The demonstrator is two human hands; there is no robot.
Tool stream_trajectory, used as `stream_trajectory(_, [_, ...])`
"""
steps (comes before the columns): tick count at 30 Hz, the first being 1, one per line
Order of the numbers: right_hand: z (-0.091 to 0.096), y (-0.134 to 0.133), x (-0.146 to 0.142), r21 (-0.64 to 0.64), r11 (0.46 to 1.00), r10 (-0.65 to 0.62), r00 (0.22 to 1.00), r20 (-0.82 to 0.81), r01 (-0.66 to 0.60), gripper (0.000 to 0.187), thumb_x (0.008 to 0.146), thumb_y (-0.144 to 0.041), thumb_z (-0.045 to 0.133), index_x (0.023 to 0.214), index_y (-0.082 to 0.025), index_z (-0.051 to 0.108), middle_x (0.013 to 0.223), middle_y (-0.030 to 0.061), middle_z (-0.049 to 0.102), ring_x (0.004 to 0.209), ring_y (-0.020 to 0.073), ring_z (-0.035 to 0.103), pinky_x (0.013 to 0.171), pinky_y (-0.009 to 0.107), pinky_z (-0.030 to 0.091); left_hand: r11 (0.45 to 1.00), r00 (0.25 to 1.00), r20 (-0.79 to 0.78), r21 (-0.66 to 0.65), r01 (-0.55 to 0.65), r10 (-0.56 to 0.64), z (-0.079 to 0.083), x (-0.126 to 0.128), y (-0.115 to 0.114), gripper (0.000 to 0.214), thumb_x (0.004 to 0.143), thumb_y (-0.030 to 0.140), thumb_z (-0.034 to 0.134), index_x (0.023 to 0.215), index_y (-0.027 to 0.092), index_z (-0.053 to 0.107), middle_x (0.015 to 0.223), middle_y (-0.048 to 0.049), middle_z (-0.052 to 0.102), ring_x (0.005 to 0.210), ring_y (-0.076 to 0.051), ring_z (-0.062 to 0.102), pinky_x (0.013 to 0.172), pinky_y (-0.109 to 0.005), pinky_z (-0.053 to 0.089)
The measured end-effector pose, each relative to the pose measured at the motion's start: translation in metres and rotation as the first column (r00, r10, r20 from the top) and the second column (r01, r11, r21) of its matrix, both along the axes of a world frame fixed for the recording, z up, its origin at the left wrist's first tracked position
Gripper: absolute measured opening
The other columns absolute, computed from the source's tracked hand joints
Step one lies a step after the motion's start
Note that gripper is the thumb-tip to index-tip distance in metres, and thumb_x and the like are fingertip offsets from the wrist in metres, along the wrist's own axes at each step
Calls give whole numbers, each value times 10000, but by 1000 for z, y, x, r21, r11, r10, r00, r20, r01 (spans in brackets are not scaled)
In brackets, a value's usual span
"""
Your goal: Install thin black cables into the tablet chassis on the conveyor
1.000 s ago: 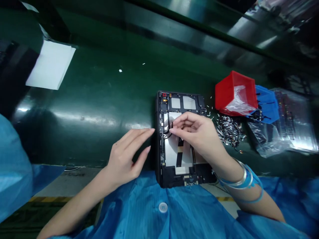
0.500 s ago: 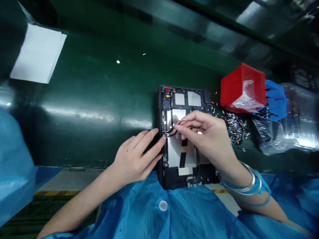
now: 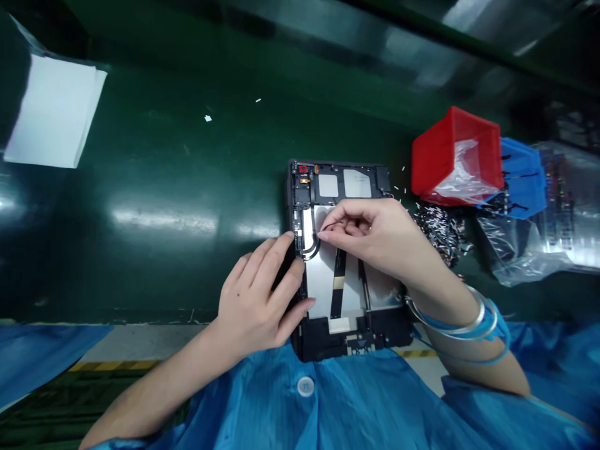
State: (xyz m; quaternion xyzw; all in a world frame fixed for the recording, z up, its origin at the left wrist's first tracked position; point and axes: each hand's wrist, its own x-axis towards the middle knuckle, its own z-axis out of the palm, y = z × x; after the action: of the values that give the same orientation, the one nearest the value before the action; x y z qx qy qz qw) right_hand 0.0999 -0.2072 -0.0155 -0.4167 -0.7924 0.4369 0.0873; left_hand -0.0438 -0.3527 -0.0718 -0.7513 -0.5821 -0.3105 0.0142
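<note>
An opened tablet-like device point(image 3: 323, 294) lies on the bench near its front edge, its black frame, silver plates and small boards exposed. My left hand point(image 3: 260, 297) rests at its left side, fingers stretched and slightly apart. The index fingertip touches the inner left edge where a thin black cable point(image 3: 309, 255) curves round. Over the middle of the device, my right hand point(image 3: 370, 234) is closed in a pinch on the thin cable. The cable's far end is hidden by the fingers. A flat black ribbon cable point(image 3: 337, 287) with a tan patch runs below this hand.
At the right stand a red bin point(image 3: 431, 156) with clear plastic inside and a blue bin point(image 3: 529, 181) with dark pieces. Many small parts point(image 3: 440, 231) lie heaped before them, beside plastic bags point(image 3: 520, 250). White sheets point(image 3: 51, 112) lie far left on the green bench point(image 3: 164, 169).
My right hand has shifted slightly up and left over the device, still pinching the cable. My left thumb now reaches over the device's edge. The whole view has shifted a little.
</note>
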Motion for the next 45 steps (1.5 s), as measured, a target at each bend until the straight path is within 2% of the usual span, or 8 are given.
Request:
stream_trajectory(6, [2, -2, -3, 26, 999, -21, 997, 76, 19, 89, 746, -201, 668, 667, -167, 648, 528, -52, 536, 494, 65, 447, 518, 237, 340, 998, 998, -44, 20, 54, -53, -5, -1, 1, 441, 959, 404, 385, 1239, 120, 575, 1244, -231, 590, 1118, -356, 580, 798, -414, 470])
stream_trajectory(12, [3, -2, -6, 58, 998, -17, 991, 134, 10, 74, 738, -175, 674, 669, -168, 648, 524, -54, 529, 506, 65, 447, 539, 244, 331, 998, 995, -80, 18, 63, -61, -1, -3, 2, 447, 971, 399, 380, 1198, 94, 615, 1235, -236, 618, 1104, -358, 600, 757, -409, 456])
stream_trajectory(19, [5, -2, -6, 86, 996, 0, 988, 154, -13, 89, 738, -147, 656, 656, -176, 637, 522, -57, 525, 510, 71, 451, 544, 252, 321, 982, 969, -155, -32, 189, -191, 7, -9, 9, 410, 991, 350, 364, 1125, 93, 654, 1309, -130, 607, 1241, -301, 544, 920, -416, 431])
stream_trajectory(28, [2, 8, -7, 16, 1000, -18, 996, 90, 16, 56, 750, -174, 678, 704, -175, 646, 516, -65, 564, 501, 72, 498, 527, 242, 344, 962, 948, -168, -84, 258, -269, 7, -14, 13, 398, 983, 372, 391, 1107, 103, 657, 1355, -132, 563, 1279, -313, 514, 966, -439, 437])
stream_trajectory(35, [0, 11, -9, 61, 998, -25, 994, 108, 18, 109, 748, -161, 684, 651, -189, 644, 473, -71, 540, 475, 75, 478, 535, 254, 348, 961, 948, -161, -98, 260, -273, 8, -14, 14, 418, 988, 378, 374, 1121, 105, 661, 1343, -130, 576, 1275, -307, 518, 966, -435, 447])
stream_trajectory(41, [-1, 4, -7, 190, 982, -35, 992, 119, 12, 61, 764, -174, 665, 720, -197, 628, 501, -70, 545, 501, 86, 491, 545, 251, 339, 960, 949, -152, -90, 266, -277, 8, -15, 15, 422, 988, 380, 372, 1131, 95, 648, 1349, -133, 568, 1272, -315, 517, 960, -449, 437])
stream_trajectory(43, [1, -1, -1, 338, 941, -38, 989, 140, -12, 29, 812, -208, 625, 825, -200, 649, 546, -54, 572, 533, 100, 512, 551, 250, 341, 959, 949, -150, -88, 269, -279, 7, -15, 14, 427, 987, 386, 377, 1144, 90, 640, 1355, -137, 563, 1277, -319, 511, 962, -453, 432])
stream_trajectory(45, [3, -8, 7, 507, 855, 6, 981, 195, -106, 136, 877, -240, 549, 932, -209, 670, 604, -26, 611, 583, 117, 539, 560, 253, 347, 959, 948, -148, -84, 271, -281, 7, -16, 14, 434, 986, 393, 380, 1155, 84, 633, 1356, -141, 561, 1279, -321, 508, 963, -456, 428])
